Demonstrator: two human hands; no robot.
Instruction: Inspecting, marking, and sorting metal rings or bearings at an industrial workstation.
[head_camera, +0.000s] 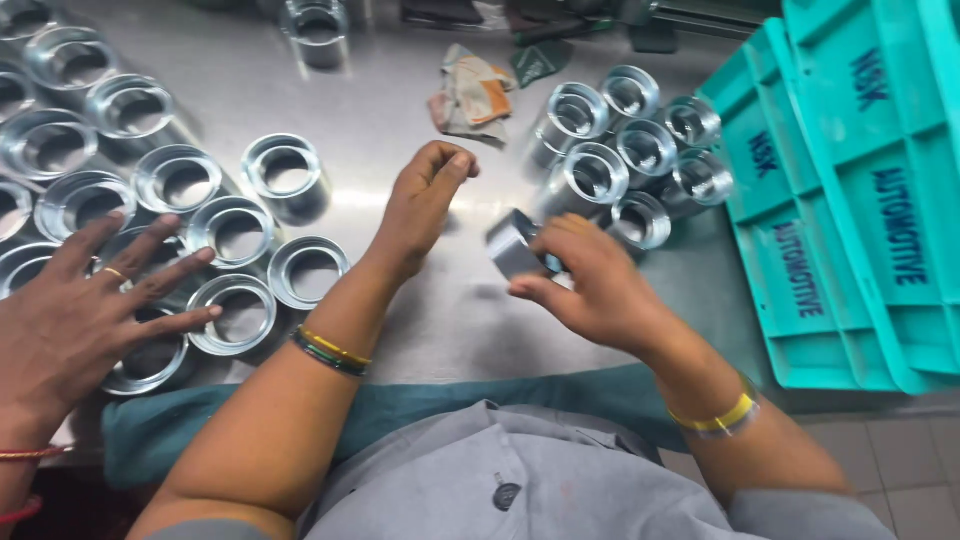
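Shiny silver metal rings (238, 232), turquoise plastic trays (850, 200), grey-orange rag (472, 95), steel-grey table (400, 110)

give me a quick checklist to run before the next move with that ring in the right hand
1. Grip on the metal ring: the right hand holds it in its fingers, above the steel table. Ok.
2. Left hand: loosely curled, holding nothing, free to help. Ok.
3. Ring's surface: blurred, so no flaw can be judged. Cannot tell.
4. Space near the sorted rings at left: another person's hand is spread over that group. Not ok.
5. Cluster of rings close beyond the right hand: easy to knock. Not ok.
6. Teal trays at right: stacked at the table's edge, beside the hands. Ok.
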